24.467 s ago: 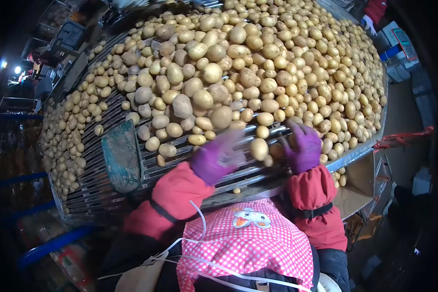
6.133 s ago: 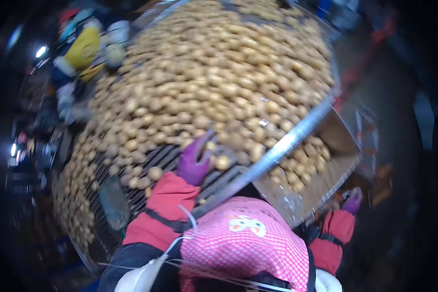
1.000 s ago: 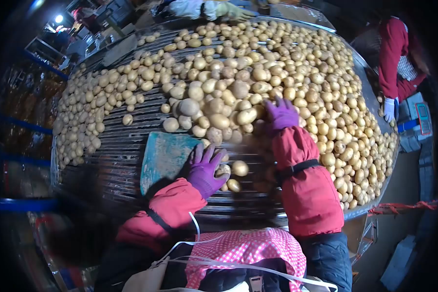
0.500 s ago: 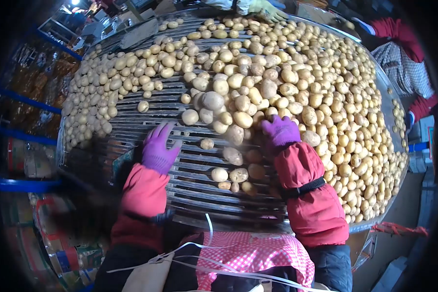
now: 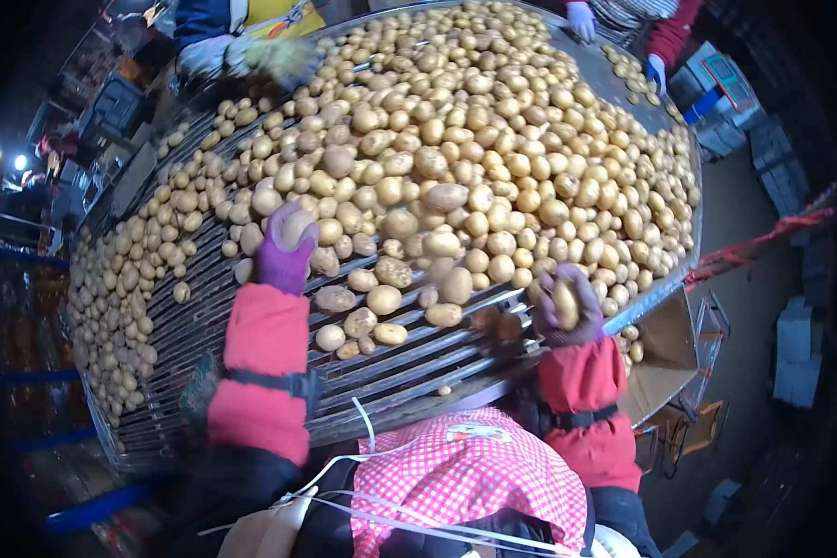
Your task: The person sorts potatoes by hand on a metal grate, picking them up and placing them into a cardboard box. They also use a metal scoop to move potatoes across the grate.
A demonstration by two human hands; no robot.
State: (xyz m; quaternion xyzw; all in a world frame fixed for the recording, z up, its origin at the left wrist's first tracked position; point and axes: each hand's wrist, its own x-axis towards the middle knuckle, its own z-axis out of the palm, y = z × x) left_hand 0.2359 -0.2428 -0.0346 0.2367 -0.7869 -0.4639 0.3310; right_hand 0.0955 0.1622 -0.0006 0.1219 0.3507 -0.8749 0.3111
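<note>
My left hand (image 5: 286, 265), in a purple glove, is closed around a pale potato (image 5: 295, 229) at the near edge of the heap. In my right hand (image 5: 581, 316), also gloved, an oblong yellowish potato (image 5: 564, 303) sits between thumb and fingers. Between the two hands, several loose potatoes (image 5: 383, 299) lie on the slatted metal table (image 5: 381, 367). Beyond them spreads a large heap of potatoes (image 5: 493, 139), and a thinner band (image 5: 130, 270) runs down the left side.
Across the table, a co-worker's gloved hands (image 5: 270, 58) reach in at the top left. Another person's gloved hands (image 5: 656, 73) are at the top right edge. A cardboard box (image 5: 665, 353) stands below the right edge, and red cord (image 5: 763, 237) stretches away from it.
The view has turned toward the right. Both my hands, with no potato visible in them before, now hold one each. The right hand has moved nearer the table's front edge.
</note>
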